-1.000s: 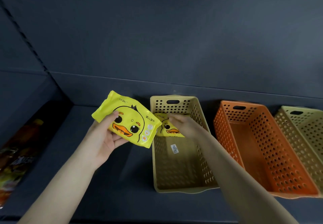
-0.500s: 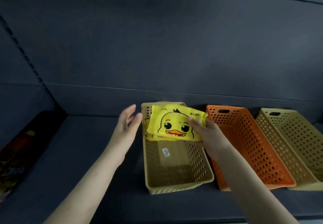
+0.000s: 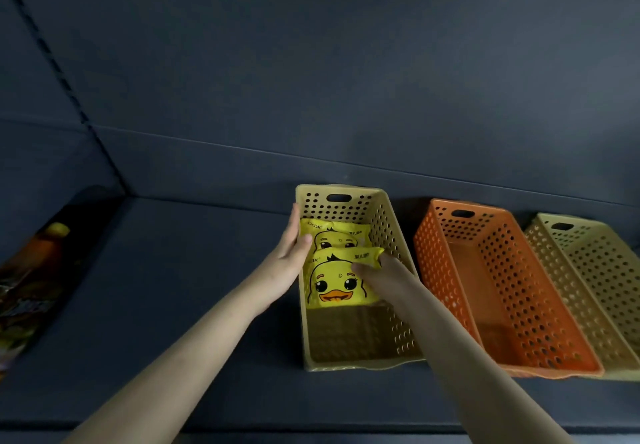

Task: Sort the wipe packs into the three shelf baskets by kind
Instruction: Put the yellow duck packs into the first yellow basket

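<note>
So, my left hand [image 3: 287, 256] lies flat-fingered on the left wall of the tan basket [image 3: 360, 364], rear duck pack [image 3: 332, 236] at its back end. Right hand [image 3: 384, 274] pinches the front duck pack [image 3: 332, 288]; sloppy release and it could flop over.

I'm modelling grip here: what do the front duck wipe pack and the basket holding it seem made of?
The front duck pack: likely soft plastic film, slightly glossy; it looks puffy with printed artwork. The left basket: likely rigid moulded plastic, matt; regular round holes and a handle slot in its walls.
</note>
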